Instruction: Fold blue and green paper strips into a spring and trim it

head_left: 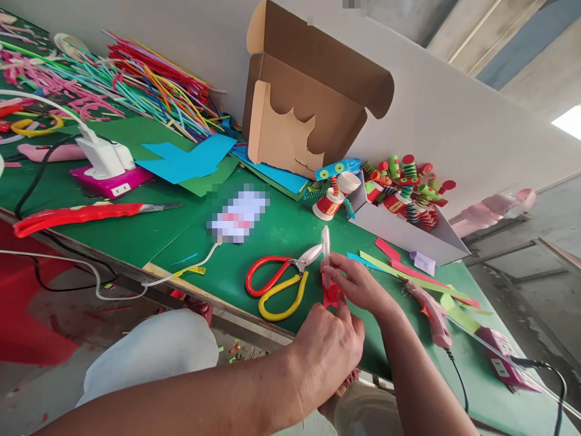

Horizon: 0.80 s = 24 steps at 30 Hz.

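Note:
My right hand [356, 281] is closed around a clear, pen-like stick [325, 245], which stands nearly upright with its top showing above the fingers. Under both hands lies a small red paper piece [333, 295] with a rounded part. My left hand [331, 339] has curled fingers, and its fingertips press on that red paper at the table's near side. Just left of the hands rest scissors [284, 281] with one red and one yellow handle, their blades pointing at the stick. The fingers partly hide the paper and the stick's lower end.
A pink glue gun [431, 312], paper strips [422, 275] and a power strip [502, 357] lie on the right. Behind stand a box of paper figures [408, 227] and an open cardboard box [313, 79]. A red-handled cutter [86, 218] and pipe cleaners [149, 85] are on the left.

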Each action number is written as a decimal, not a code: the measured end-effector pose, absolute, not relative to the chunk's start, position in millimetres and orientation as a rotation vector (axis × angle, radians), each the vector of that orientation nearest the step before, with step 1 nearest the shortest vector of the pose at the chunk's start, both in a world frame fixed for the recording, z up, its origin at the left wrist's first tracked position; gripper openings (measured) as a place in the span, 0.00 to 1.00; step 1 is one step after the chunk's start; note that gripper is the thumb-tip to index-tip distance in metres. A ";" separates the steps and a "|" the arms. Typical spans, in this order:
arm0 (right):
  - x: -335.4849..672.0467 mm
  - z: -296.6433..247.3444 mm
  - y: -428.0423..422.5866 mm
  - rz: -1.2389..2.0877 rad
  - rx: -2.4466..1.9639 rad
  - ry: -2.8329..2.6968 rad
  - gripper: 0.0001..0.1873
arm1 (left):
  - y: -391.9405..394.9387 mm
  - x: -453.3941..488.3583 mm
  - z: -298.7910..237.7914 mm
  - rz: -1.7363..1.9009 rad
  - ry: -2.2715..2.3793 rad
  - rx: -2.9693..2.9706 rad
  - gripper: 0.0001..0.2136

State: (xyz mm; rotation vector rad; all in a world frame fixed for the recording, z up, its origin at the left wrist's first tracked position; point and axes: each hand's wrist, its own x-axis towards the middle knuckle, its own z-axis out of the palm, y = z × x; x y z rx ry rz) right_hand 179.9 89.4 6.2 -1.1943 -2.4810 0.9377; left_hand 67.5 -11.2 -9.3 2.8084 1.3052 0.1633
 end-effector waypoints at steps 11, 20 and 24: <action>183.9 -3.7 95.5 0.761 -1.230 -2.431 0.14 | -10.7 66.6 -11.8 0.208 1.313 2.785 0.11; 188.8 -2.8 96.7 0.686 -1.287 -2.383 0.14 | -8.3 65.2 -7.2 0.168 1.264 2.772 0.11; 198.7 -4.5 98.8 0.729 -1.305 -2.249 0.14 | -9.1 64.9 -4.9 0.133 1.287 2.787 0.13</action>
